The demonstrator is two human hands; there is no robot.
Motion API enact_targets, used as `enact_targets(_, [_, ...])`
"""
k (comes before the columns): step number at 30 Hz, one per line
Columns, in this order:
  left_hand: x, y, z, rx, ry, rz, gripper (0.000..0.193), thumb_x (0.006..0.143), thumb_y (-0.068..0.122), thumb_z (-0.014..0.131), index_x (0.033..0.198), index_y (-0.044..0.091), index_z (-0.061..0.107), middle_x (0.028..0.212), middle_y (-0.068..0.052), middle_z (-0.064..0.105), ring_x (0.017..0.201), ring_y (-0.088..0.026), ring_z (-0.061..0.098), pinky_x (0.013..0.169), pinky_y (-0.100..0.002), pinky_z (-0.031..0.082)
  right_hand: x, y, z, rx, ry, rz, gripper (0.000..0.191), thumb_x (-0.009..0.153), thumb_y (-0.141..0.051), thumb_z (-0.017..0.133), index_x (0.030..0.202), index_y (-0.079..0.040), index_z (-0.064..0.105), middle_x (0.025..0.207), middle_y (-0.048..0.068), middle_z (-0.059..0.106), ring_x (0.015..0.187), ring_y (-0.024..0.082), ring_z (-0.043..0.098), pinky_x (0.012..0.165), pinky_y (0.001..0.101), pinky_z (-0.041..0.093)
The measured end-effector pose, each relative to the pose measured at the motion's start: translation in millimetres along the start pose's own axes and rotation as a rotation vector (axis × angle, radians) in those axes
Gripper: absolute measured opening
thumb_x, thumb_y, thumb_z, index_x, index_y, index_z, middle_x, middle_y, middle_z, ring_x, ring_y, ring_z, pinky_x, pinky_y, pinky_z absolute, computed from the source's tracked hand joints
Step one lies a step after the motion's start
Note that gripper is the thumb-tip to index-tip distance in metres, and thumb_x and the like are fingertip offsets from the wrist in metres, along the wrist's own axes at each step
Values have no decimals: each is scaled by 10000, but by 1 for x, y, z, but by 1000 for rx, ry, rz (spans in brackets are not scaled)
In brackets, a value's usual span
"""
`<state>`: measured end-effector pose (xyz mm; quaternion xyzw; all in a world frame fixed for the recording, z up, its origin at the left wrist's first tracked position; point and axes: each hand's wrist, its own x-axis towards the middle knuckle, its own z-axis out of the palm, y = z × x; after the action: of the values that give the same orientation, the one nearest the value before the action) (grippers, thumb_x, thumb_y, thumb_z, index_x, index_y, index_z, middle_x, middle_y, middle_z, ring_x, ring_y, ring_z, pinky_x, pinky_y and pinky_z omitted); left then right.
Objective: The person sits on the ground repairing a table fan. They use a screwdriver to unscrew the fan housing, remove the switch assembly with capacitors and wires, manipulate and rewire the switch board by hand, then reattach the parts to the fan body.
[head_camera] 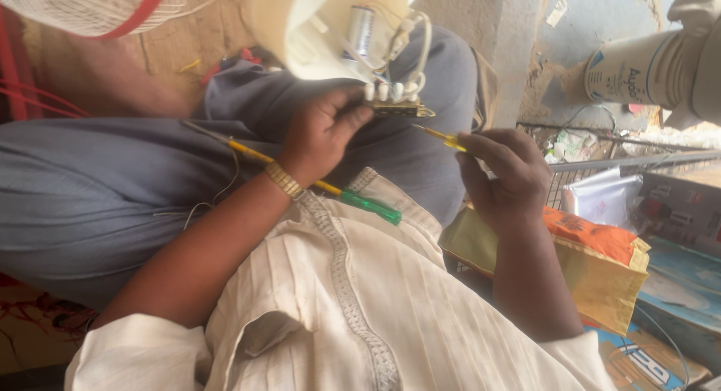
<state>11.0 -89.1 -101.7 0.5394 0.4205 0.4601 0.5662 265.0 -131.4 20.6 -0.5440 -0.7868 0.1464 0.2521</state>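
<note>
Pinched the board (398,109) in the left hand (323,132), thumb over the near edge and fingers curled beneath, clamped tight on it. Kept it raised above the lap (113,181) and just under the white housing (300,23), probably because of the short white wires (420,45) tying board to housing and leaving little slack. Turned the board's edge toward the other hand, seemingly to give a tool a clear way in. Left the housing tipped open toward the head camera, with a silver capacitor (360,27) showing inside.

Gripped a thin yellow screwdriver (443,139) in the right hand (503,177), fingers closed round the handle and hiding most of it. Aimed the tip at the board's right end, near it but apart; could not tell of any contact. Held the tool low and nearly level, by the look of it for fine work rather than force.

Laid a second, green-handled tool (368,205) across the lap under the left wrist, near enough to snatch up without shifting. Parked an orange and yellow bag (593,263) just beside the right forearm, a wire grille (601,166) beyond it, and a white can (638,68) farther off at the upper right. Saw a mesh guard (90,8) with a red rim at the upper left, well apart from both hands.
</note>
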Motion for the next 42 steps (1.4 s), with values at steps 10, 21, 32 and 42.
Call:
enact_targets(10, [2, 8, -4, -84, -57, -178, 228, 1055, 166, 657, 1234, 42, 724, 977, -40, 752, 894, -101, 669, 840, -269, 555, 41, -15, 5, -123, -38, -219, 230, 915, -6, 821, 1110, -107, 754, 1001, 76, 653, 895, 265, 649, 797, 409, 516])
enact_targets(21, [2, 8, 1, 115, -6, -7, 243, 1017, 185, 697, 1191, 17, 716, 1050, -142, 786, 964, -196, 776, 842, -311, 584, 54, -13, 2, -70, -221, -128, 222, 913, -23, 808, 1113, -102, 750, 963, 66, 665, 871, 270, 670, 780, 418, 548])
enact_targets(32, [5, 5, 5, 104, 14, 43, 251, 968, 132, 723, 1165, -20, 691, 1020, -153, 774, 933, -203, 774, 821, -317, 599, 39, -7, 13, -165, -160, -167, 270, 926, -20, 822, 1170, -96, 738, 1030, 78, 672, 941, 282, 680, 832, 414, 559])
enact_targets(42, [14, 6, 22, 158, 111, -97, 210, 822, 142, 768, 964, 10, 688, 826, -98, 748, 733, -189, 740, 706, -325, 580, 35, -10, 15, -173, -152, -136, 269, 900, -27, 827, 1144, -104, 744, 967, 76, 686, 852, 268, 692, 741, 406, 558])
